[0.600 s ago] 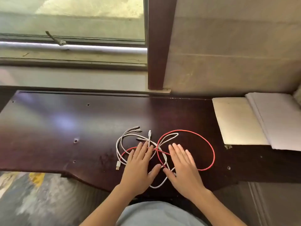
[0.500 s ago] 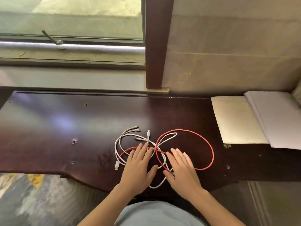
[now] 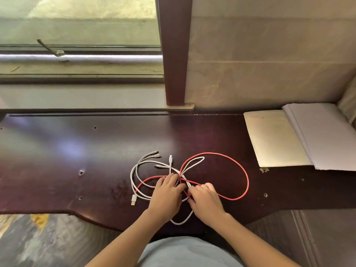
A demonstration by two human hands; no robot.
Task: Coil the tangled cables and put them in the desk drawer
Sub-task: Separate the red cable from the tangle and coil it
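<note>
A tangle of cables was spread on the dark surface [image 3: 77, 147] near its front edge. The red cable [image 3: 241, 168] formed a wide loop to the right and a smaller loop to the left, crossing at the middle. The white cable [image 3: 133, 176] was looped on the left, its USB plug [image 3: 133, 199] lying near the front edge and its small connectors fanned out on the far side. The left hand [image 3: 166, 195] and right hand [image 3: 206, 201] were placed side by side on the crossing, fingers curled onto the strands; exactly which strand was pinched by each could not be told. Pale boards [image 3: 275, 139] were stacked at the far right.
</note>
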